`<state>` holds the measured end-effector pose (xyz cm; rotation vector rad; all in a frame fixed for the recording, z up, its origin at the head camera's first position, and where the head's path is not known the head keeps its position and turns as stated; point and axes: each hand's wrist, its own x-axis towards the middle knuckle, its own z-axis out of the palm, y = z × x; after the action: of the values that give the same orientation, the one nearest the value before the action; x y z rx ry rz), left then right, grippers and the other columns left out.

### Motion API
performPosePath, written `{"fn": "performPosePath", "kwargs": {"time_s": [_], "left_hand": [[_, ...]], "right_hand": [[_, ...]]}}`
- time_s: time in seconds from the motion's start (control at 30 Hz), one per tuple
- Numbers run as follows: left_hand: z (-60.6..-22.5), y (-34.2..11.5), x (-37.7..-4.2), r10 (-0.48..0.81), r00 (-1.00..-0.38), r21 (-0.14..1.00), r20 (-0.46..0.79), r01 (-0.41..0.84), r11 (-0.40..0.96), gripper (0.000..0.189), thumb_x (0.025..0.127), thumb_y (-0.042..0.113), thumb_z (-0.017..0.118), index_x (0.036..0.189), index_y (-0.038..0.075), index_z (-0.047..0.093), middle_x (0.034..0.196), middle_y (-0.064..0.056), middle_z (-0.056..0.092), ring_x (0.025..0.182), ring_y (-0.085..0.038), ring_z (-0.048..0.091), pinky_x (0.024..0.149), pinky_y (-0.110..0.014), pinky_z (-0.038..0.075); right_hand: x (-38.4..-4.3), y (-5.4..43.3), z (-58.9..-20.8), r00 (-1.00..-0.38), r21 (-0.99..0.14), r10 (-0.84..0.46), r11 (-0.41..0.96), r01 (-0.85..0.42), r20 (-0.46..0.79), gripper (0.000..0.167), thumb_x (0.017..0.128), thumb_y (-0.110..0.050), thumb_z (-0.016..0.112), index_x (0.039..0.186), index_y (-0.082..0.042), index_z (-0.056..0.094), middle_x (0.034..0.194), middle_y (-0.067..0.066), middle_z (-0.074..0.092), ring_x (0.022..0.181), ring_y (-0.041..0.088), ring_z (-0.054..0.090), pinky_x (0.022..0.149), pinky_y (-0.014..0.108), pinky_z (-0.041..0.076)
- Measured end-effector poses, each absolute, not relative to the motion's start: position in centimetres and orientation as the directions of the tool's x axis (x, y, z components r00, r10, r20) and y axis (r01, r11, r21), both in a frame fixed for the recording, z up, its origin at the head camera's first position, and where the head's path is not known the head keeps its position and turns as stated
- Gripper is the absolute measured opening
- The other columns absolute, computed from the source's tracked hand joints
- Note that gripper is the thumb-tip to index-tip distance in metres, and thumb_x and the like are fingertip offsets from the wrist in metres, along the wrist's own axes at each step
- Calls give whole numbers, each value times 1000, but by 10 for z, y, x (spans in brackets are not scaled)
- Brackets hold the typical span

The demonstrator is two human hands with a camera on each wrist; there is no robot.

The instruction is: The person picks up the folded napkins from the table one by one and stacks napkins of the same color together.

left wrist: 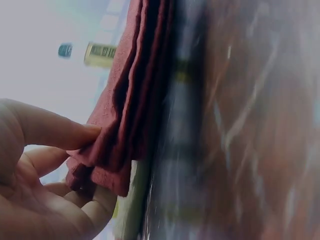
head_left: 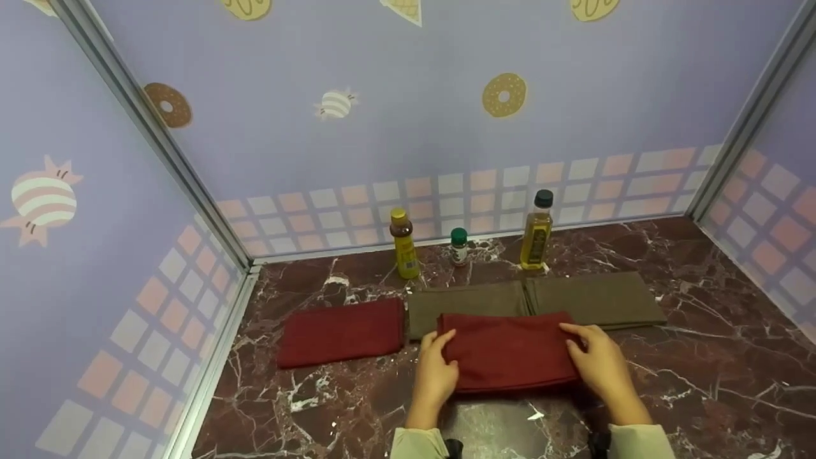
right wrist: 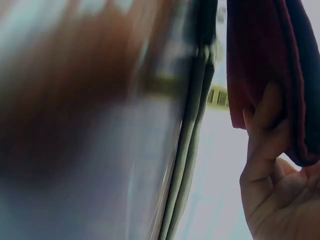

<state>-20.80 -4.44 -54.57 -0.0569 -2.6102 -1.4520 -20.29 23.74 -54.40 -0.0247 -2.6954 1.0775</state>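
Observation:
A folded dark red cloth (head_left: 510, 350) is held up off the table between both hands. My left hand (head_left: 437, 366) pinches its left end, thumb on one side and fingers underneath; the layered folds show in the left wrist view. My right hand (head_left: 599, 360) grips the opposite end, and the right wrist view shows its fingers (right wrist: 265, 145) bent under the cloth. Behind it lie two folded olive-green cloths, the left one (head_left: 468, 299) partly hidden by the red cloth and the right one (head_left: 596, 296) beside it. Another folded red cloth (head_left: 341, 335) lies flat to the left.
Along the back stand a yellow-capped bottle (head_left: 405, 248), a small green-capped jar (head_left: 459, 247) and a dark-capped oil bottle (head_left: 537, 233). Patterned walls (head_left: 433, 140) enclose the dark marbled table (head_left: 720, 357) at the back and both sides.

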Motion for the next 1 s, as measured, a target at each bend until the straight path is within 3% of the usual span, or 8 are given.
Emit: {"fn": "performPosePath", "kwargs": {"time_s": [0.17,0.47,0.57,0.77,1.0], "left_hand": [[-547,-70,-209,-98,-982,842,160,84,533,59,73,-17,59,128,3,65,138,-24,49,125,-42,50,96,-49,46],[-548,-110,-211,-203,-968,862,148,26,506,61,70,-18,57,128,-1,65,138,-28,48,125,-44,49,96,-50,46],[-548,-121,-211,-239,-958,855,156,10,518,61,69,-17,57,127,-1,65,139,-28,48,126,-45,48,99,-52,44],[-545,-144,-211,-273,-943,834,189,8,552,62,68,-15,56,128,0,65,140,-26,48,125,-45,50,96,-52,45],[-542,-173,-215,-295,-939,811,179,-29,585,64,70,-14,54,131,0,62,142,-27,46,127,-45,48,95,-51,45]], "right_hand": [[-207,209,-545,-982,-729,75,681,-75,171,49,84,1,58,133,-3,63,122,19,60,102,33,56,90,51,43],[-214,168,-549,-989,-780,-29,612,-131,144,64,79,4,62,142,-4,54,130,17,55,114,34,55,97,51,42],[-216,153,-551,-985,-789,-58,592,-166,163,56,81,8,61,136,-4,60,132,18,55,115,34,55,96,51,43],[-217,125,-554,-971,-764,-76,605,-225,226,30,87,10,61,107,-6,76,122,18,60,115,38,58,93,51,46],[-220,98,-552,-967,-759,-104,602,-248,234,34,90,5,63,122,-4,70,129,16,58,113,34,60,87,46,51]]}}
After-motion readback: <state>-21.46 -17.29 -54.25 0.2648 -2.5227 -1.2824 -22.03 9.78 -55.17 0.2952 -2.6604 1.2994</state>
